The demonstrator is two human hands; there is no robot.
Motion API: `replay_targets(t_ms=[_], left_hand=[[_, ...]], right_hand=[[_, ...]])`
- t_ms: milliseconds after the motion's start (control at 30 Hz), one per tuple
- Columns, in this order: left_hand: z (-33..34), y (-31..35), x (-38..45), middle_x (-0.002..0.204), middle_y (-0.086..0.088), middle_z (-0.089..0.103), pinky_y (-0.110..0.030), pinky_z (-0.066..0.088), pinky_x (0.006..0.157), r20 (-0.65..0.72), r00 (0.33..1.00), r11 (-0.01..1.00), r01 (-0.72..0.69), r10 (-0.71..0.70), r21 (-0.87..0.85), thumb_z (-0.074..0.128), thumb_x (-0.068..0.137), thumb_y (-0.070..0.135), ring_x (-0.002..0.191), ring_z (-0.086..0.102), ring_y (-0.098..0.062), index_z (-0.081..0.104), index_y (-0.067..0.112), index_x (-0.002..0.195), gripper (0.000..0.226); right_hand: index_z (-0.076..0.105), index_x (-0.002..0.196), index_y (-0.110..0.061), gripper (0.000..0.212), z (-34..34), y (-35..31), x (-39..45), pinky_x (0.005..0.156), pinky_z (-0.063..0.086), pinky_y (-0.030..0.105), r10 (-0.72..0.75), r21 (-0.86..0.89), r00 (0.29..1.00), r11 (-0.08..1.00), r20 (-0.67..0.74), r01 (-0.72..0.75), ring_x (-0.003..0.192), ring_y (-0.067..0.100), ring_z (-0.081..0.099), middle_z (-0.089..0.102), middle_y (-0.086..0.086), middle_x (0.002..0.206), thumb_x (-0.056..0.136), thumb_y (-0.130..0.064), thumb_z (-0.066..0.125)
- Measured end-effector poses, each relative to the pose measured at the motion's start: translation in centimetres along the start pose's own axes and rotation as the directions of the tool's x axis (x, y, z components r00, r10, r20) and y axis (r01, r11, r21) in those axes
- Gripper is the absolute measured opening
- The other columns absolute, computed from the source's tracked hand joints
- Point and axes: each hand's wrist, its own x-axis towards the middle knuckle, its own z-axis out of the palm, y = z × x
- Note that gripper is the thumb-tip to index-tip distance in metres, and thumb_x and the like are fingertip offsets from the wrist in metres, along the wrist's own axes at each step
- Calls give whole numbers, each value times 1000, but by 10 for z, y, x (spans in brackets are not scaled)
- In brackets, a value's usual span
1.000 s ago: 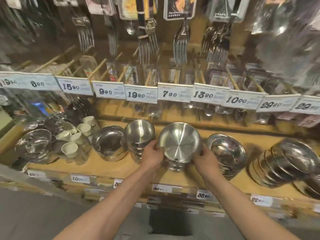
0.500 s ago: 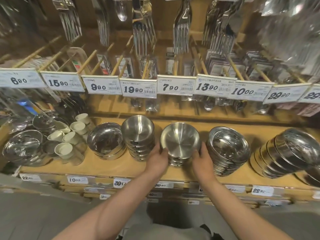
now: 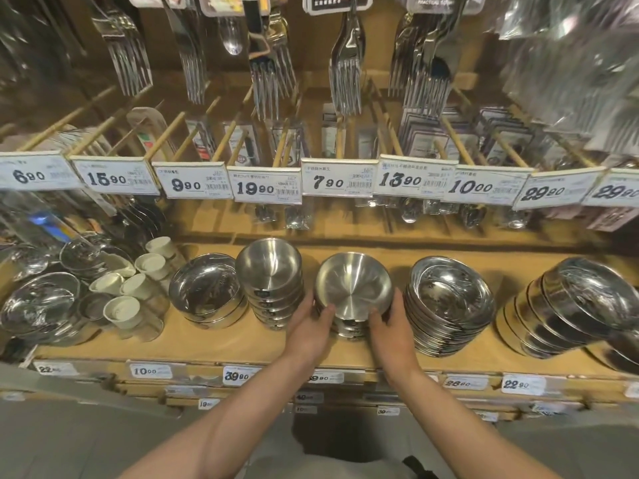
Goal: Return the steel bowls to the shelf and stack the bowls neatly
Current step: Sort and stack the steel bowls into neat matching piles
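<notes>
A wooden shelf (image 3: 345, 354) runs across the middle of the frame. On it stand stacks of steel bowls (image 3: 449, 299), small white cups (image 3: 121, 307) at the left, and glass lids (image 3: 38, 305) at the far left.

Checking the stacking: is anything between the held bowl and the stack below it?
Nothing visible. Both hands, left hand and right hand, grip the steel bowl directly above its stack; neighbouring stacks stand beside it.
</notes>
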Motion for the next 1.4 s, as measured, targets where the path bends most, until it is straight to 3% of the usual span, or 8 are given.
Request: replay_targets(t_ms=[167,300,400,600,700,1000,1200,1400], left_hand=[[1,-6,-1,87,49,56,9,37,62,1,1000,1000,-4,4,-13,66,97,24,78,48,38,45,57,117,44],[2,-11,-3,92,59,51,-4,36,89,3,999,998,-53,53,33,67,94,35,94,45,32,41,61,130,51],[4,-13,-5,90,62,50,5,35,79,-4,997,996,-74,74,45,71,91,36,90,45,37,37,57,130,56],[7,-18,-4,95,44,58,3,38,76,-27,997,998,-66,66,13,74,90,29,92,54,28,43,46,127,51],[6,-19,-2,104,41,49,-17,39,95,-48,997,997,-65,66,30,61,99,34,110,55,4,43,43,133,40],[2,-22,5,130,22,54,-34,39,113,-50,995,996,-89,90,29,55,102,34,129,48,-7,45,36,146,45],[2,-18,5,109,38,55,-24,42,104,-52,996,997,-68,67,-19,57,101,26,115,56,0,50,40,136,38],[0,-14,1,109,40,52,4,37,76,-38,998,998,-59,59,-9,59,101,27,93,50,27,45,46,126,34]], right_hand=[[41,140,-47,49,-1,4,0,94,44,16,-44,32,999,999,7,44,115,-9,57,62,-28,127,103,-17,52],[22,156,-43,60,-1,8,0,107,33,19,-7,51,999,999,34,5,129,-4,46,48,-29,142,106,-21,49],[11,161,-33,68,0,9,3,111,30,23,22,63,998,998,65,-26,135,2,40,43,-16,149,106,-24,49],[26,158,-26,60,2,11,3,122,30,44,26,104,998,994,49,-31,144,15,41,46,-4,155,104,-24,52],[36,153,-33,52,1,11,3,118,36,39,-3,123,999,992,38,-2,136,11,49,54,-10,146,104,-21,51],[45,145,-41,47,-1,14,0,93,38,-1,-26,164,999,986,47,18,122,-17,50,59,-37,128,103,-21,55],[45,147,-33,48,1,17,-3,109,40,25,-33,159,999,987,23,29,128,-1,53,61,-19,135,102,-17,54],[48,141,-39,43,3,19,-6,103,42,22,-50,151,999,987,-1,50,123,-4,55,63,-22,130,102,-22,56]])
